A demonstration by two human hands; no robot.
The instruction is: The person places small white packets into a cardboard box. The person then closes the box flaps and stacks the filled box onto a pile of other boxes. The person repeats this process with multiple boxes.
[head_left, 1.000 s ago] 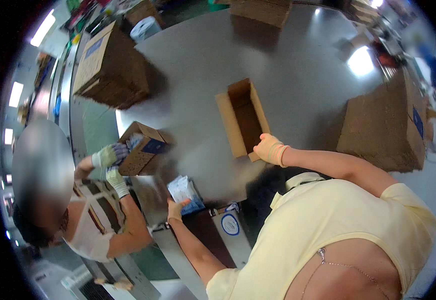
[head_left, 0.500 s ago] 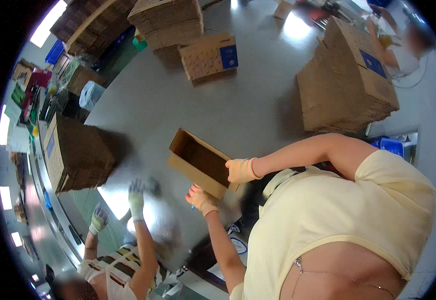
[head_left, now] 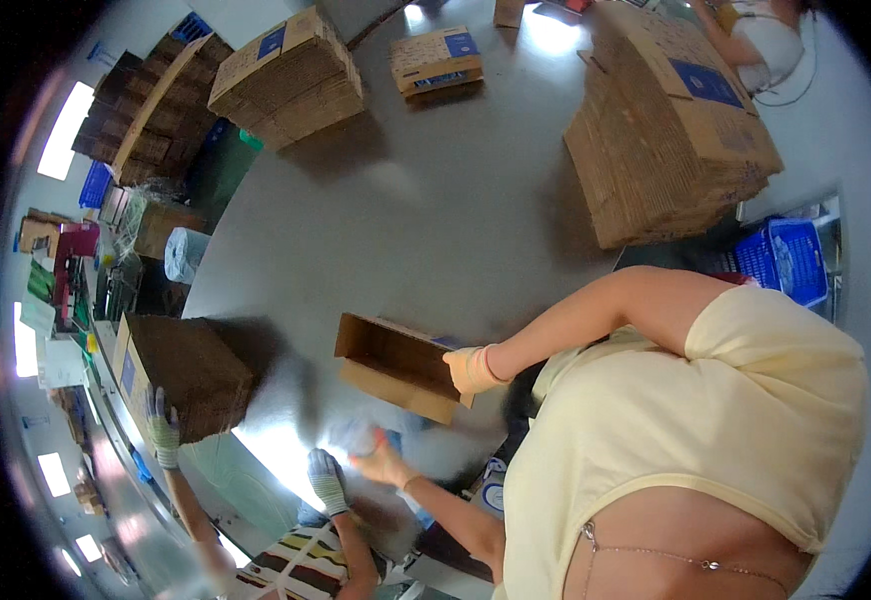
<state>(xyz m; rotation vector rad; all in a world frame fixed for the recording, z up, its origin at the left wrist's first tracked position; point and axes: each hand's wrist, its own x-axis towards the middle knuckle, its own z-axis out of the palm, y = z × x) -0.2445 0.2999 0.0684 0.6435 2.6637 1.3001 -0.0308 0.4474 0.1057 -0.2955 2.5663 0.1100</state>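
An open brown cardboard box [head_left: 396,385] lies in front of me on the grey table, its inside showing dark. My right hand [head_left: 474,370], with a pale cover over it, is closed on the box's near right end. Left of the box, my left hand [head_left: 384,463] reaches out over the table. Its fingers are smeared by motion beside a clear, shiny plastic-looking thing [head_left: 348,437], also blurred. Whether the fingers hold it cannot be made out. Something blue shows behind that hand.
Stacks of flattened cartons stand left [head_left: 191,380], far left [head_left: 291,85] and right [head_left: 656,130]. A carton [head_left: 438,62] sits at the far side. A co-worker's gloved hand [head_left: 163,430] touches the left stack; the other gloved hand [head_left: 327,482] is near mine. A blue basket [head_left: 784,258] stands right.
My left hand has left the box's near side and moved left and down, next to the blurred clear thing. My right hand stays on the box. The co-worker's hands have moved apart.
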